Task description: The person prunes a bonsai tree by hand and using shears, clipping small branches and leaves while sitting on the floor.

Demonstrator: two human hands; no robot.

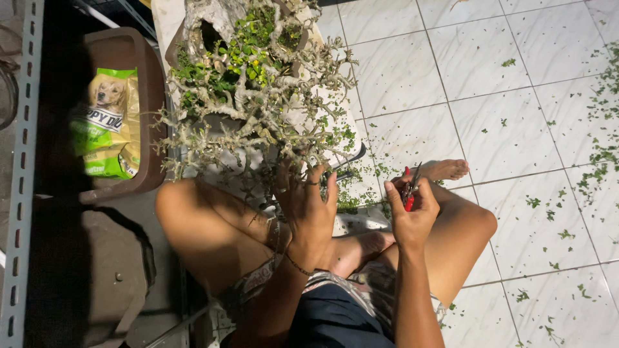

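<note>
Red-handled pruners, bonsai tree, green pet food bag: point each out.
red-handled pruners [409,193], head view, on the red handle in the right hand's grip.
bonsai tree [258,84], head view, on the leafy branches.
green pet food bag [106,122], head view, on its front.

The floor [516,116] is laid with large white marbled tiles, divided by thin dark grout lines, and is strewn with small green clippings [603,154], thickest at the right edge. A perforated grey metal rack [26,161] is seen along the left, in deep shadow. A brown tub [145,109] is set beside it, with a green-and-yellow bag [106,122] inside.
</note>
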